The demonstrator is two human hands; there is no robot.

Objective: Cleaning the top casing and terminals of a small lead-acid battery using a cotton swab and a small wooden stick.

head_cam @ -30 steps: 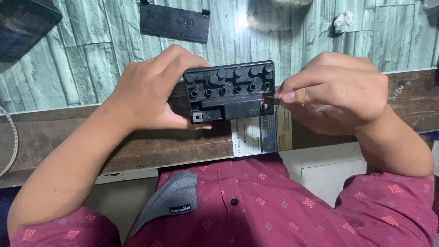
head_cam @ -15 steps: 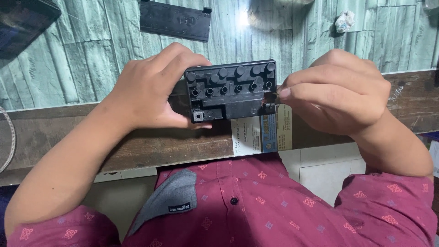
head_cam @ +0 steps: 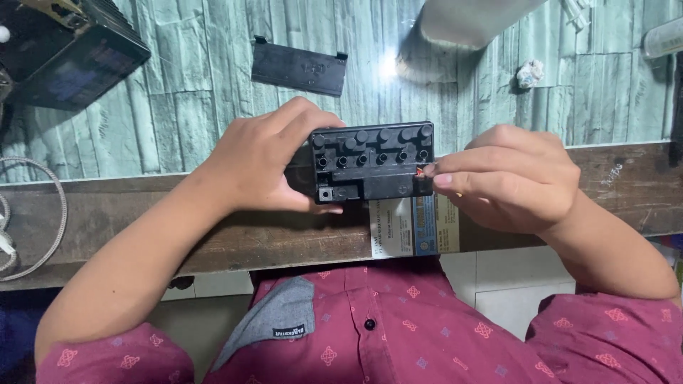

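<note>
One head-worn cam, looks steeply down over wearer's chest, close on both hands at near desk edge (head_cam: 142, 220), faces away from body across teal tabletop, far items cropped at frame top, no 2nd view

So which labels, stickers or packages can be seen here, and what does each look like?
Sticker: flat on the wooden table edge, just under the black battery block held in both hands; rectangular, white, blue and yellow panels.
Shirt tag: small black rectangle on the grey collar lining, pale lettering.
Black box: top left on the table, dark bluish printed face.
</note>
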